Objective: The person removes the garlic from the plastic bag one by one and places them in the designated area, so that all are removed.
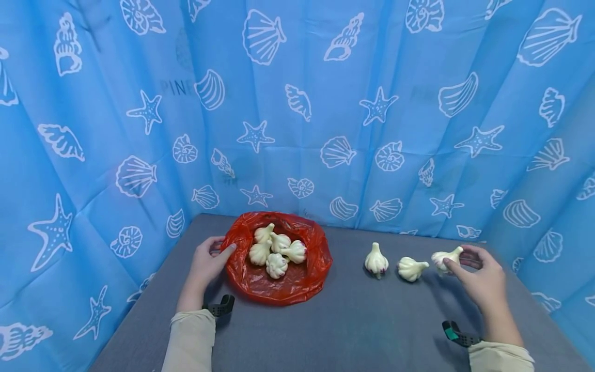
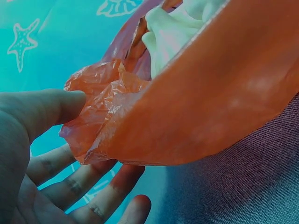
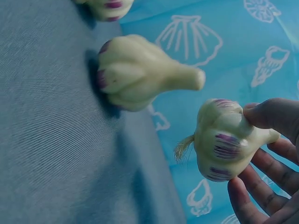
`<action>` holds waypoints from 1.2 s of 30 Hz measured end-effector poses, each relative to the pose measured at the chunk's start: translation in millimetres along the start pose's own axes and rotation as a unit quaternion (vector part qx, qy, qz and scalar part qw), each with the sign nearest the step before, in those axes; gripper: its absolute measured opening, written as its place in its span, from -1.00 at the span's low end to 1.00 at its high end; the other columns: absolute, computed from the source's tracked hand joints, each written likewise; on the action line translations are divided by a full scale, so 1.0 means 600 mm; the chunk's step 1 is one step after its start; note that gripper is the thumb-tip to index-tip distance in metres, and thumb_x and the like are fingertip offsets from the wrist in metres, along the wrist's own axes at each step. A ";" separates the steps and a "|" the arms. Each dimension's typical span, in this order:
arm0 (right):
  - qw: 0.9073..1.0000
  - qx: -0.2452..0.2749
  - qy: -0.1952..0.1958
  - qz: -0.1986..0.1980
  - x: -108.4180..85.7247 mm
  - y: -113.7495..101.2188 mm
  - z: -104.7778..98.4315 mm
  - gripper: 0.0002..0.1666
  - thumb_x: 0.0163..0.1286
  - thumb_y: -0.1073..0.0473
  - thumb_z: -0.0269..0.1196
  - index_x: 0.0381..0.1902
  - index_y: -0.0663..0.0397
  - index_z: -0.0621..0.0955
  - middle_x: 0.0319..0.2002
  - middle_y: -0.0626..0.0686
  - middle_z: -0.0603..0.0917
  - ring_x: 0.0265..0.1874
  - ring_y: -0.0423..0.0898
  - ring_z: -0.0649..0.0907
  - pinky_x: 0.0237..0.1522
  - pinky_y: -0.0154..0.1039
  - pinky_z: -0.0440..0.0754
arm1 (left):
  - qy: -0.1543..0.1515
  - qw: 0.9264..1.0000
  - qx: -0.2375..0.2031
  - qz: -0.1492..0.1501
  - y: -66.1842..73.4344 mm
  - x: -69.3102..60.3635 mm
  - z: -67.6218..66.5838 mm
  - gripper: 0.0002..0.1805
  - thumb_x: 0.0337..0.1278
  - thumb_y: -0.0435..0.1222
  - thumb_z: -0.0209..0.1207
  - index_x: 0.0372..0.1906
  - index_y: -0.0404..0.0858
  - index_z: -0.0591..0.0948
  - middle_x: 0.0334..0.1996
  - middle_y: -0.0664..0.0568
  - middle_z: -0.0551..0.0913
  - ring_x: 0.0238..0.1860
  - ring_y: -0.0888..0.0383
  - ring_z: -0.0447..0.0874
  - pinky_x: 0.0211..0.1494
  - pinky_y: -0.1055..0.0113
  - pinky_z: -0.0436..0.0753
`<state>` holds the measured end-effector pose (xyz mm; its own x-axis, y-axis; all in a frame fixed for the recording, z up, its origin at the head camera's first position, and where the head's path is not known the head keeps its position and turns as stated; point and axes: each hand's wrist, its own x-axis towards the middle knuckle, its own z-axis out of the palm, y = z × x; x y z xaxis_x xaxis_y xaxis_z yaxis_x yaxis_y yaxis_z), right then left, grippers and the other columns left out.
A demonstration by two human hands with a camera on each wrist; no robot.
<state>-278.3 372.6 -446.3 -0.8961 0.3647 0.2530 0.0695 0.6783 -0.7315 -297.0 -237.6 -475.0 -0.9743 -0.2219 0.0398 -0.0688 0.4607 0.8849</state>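
My left hand (image 1: 208, 264) pinches the left rim of a red plastic bag (image 1: 283, 295), with the thumb inside the edge and fingers beneath it in the left wrist view. Several garlic bulbs (image 1: 277, 265) lie in the open bag. Over at the right, my right hand (image 1: 487, 283) holds one garlic bulb (image 3: 224, 144) between thumb and fingers, raised off the table, its roots pointing away from the palm. Left of that hand, one garlic bulb (image 1: 411, 269) lies on its side and another garlic bulb (image 1: 375, 260) stands with its stem up.
A grey cloth-covered table (image 1: 344, 330) carries everything. Behind it and along both sides hangs a blue curtain (image 1: 297, 129) printed with white shells and starfish. Dark straps with small devices sit on both wrists.
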 end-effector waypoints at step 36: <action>0.999 -0.021 -0.038 -0.016 0.004 0.022 0.046 -0.23 0.44 0.06 0.43 0.40 0.43 0.45 0.23 0.50 0.59 0.17 0.39 0.64 -0.23 -0.52 0.51 | -0.006 1.000 -0.008 -0.003 0.002 0.002 0.002 -0.33 0.48 0.05 0.24 0.45 -0.29 0.47 0.27 -0.29 0.59 0.22 -0.19 0.64 0.29 -0.09 0.71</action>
<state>-292.0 364.8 -473.0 -0.9290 0.2939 0.2247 0.0578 0.7152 -0.6965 -298.5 -236.2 -474.8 -0.9763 -0.2146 0.0283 -0.0722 0.4459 0.8922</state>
